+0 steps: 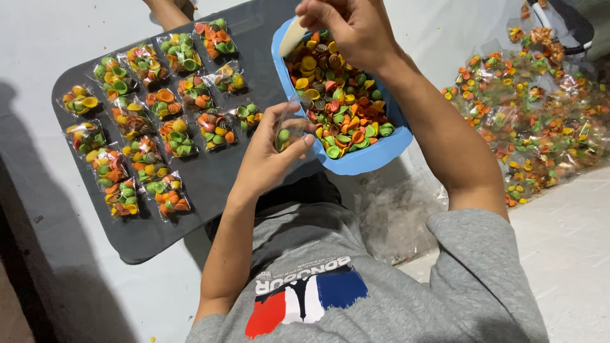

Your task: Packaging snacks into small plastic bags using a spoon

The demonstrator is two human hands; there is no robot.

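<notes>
— What do we count on the dark tray (190, 190)?

— We count about eighteen small filled packets (168, 136), laid flat in rough rows, each holding green, orange and yellow spiral snacks. The exact number is hard to fix, since the packets touch each other and their clear film blurs the edges.

— And the hands?

— Two hands of our own. Our left hand (270, 155) is closed around one small clear bag (287, 130), held just beside the near rim of the blue tub (368, 159); a few green pieces show inside the bag. Our right hand (349, 25) is above the far end of the tub, fingers clenched on a pale scoop (292, 35) whose tip rests among the snacks.

— One tub, then?

— One, heaped with loose spiral snacks (337, 101), too many to count. To the right lies a big pile of filled packets (534, 108) on the pale floor, also past counting.

— What can't we make out?

— The scoop's handle is hidden in our right fist. The pile runs off the right edge. Another person's arm (168, 9) is cut off at the top edge, beside the tray. A heap of empty clear bags (397, 216) under our right forearm is too glassy to count.
</notes>
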